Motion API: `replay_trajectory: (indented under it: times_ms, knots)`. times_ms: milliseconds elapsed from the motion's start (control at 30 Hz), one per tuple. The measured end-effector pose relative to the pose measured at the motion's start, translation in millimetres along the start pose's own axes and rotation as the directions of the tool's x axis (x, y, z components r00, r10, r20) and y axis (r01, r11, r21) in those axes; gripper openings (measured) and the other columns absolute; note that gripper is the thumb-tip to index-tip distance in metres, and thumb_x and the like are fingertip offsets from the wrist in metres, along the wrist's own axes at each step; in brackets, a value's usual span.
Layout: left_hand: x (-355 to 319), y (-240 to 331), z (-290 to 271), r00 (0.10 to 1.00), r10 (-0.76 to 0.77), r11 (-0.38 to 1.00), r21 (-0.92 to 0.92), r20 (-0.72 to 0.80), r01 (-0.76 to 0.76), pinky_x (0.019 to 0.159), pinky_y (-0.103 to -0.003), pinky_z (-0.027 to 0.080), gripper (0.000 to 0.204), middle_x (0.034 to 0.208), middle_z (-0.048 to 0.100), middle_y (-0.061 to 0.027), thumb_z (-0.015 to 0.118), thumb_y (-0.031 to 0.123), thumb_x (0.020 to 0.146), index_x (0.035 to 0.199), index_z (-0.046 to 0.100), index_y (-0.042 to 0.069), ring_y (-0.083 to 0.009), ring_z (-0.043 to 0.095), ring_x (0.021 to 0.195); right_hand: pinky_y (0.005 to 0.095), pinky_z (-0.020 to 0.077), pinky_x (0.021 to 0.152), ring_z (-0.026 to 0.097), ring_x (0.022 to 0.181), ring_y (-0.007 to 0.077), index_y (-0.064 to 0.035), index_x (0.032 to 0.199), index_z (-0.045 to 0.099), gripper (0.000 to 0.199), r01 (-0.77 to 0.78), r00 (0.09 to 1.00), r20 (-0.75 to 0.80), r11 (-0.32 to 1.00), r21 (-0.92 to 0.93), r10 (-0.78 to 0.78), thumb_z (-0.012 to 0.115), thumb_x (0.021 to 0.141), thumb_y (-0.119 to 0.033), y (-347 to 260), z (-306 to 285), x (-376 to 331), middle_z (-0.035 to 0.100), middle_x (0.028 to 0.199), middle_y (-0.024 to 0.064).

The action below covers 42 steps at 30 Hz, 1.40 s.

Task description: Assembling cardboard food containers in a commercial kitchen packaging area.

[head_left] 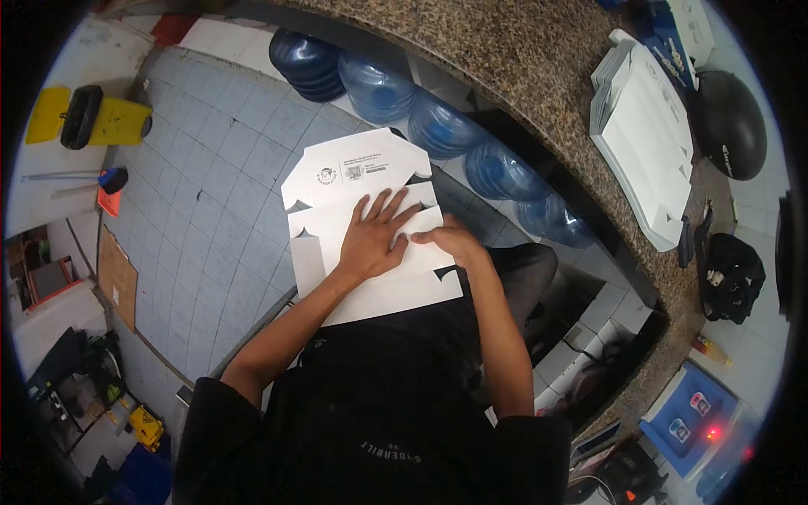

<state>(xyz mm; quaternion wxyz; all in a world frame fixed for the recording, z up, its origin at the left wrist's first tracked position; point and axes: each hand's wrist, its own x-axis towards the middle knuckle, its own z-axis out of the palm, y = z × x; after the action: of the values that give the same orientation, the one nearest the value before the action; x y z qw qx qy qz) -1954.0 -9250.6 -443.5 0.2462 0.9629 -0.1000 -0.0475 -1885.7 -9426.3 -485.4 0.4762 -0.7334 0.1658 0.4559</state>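
Observation:
A flat white die-cut carton blank (379, 290) lies across my lap, with small notches along its sides and dark print on its far panel. My left hand (372, 240) is pressed flat on the middle of it, fingers spread. At the blank's right side, my right hand (459, 242) grips a flap, the thumb on top pointing inward. The other right fingers are partly hidden behind the card.
A stack of white flattened cartons (646, 143) rests on the speckled granite counter (505, 59), which curves round my right. Beneath it stand several blue water jugs (438, 122). A black balloon (729, 124) and a black bag (730, 278) are beyond. Yellow bin (118, 120) stands far left on tiles.

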Motion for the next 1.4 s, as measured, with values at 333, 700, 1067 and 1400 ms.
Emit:
replay_trajectory:
  times_ms: [333,700,1067,1400]
  knots:
    - [4.7,-20.3,-49.3,0.935,-0.231,0.667,-0.656,0.268,0.353,0.11,-0.053,0.019,0.067,0.147,0.03,-0.0178,0.061,0.04,0.082,0.137,0.039,0.009,-0.0359,0.027,0.137,0.0371,0.0411,0.098,0.051,0.12,0.0314,0.0028,0.124,0.052,0.076,0.156,0.988,0.108,0.667,-0.728,-0.113,0.076,0.063,-0.035,-114.9,-8.6,44.3,0.053,0.129,0.022]
    - [-57.5,-33.3,-60.5,0.946,-0.089,0.994,-0.026,0.311,0.102,0.113,-0.054,0.003,0.103,0.155,0.011,-0.0121,0.048,0.079,0.071,0.148,0.021,0.017,-0.0341,0.008,0.142,0.0435,0.048,0.089,0.06,0.103,0.0365,-0.0031,0.1,0.063,0.035,0.176,0.92,-0.041,0.502,-0.847,-0.391,0.067,0.068,-0.016,-117.1,51.6,42.6,0.063,0.105,0.0234]
    - [-59.7,-42.4,-55.7,0.93,-0.095,0.992,-0.04,0.355,0.116,0.113,-0.055,-0.001,0.106,0.153,0.016,-0.0146,0.052,0.08,0.068,0.146,0.025,0.013,-0.034,0.008,0.142,0.0564,0.0187,0.103,0.028,0.126,0.0465,0.0117,0.133,0.024,0.101,0.049,0.983,-0.076,0.632,-0.774,-0.17,0.044,0.08,-0.072,-102.8,106.0,12.7,0.03,0.132,0.0354]
    - [-67.9,-42.6,-60.5,0.992,-0.077,0.972,-0.213,0.098,0.096,0.113,-0.051,0.013,0.083,0.148,0.027,-0.02,0.066,0.05,0.078,0.139,0.036,0.004,-0.0379,0.021,0.138,0.0538,0.028,0.102,0.034,0.128,0.0432,0.0074,0.136,0.025,0.092,0.129,0.967,-0.058,0.672,-0.729,-0.248,0.052,0.081,-0.061,-89.3,83.3,31.4,0.034,0.136,0.0327]
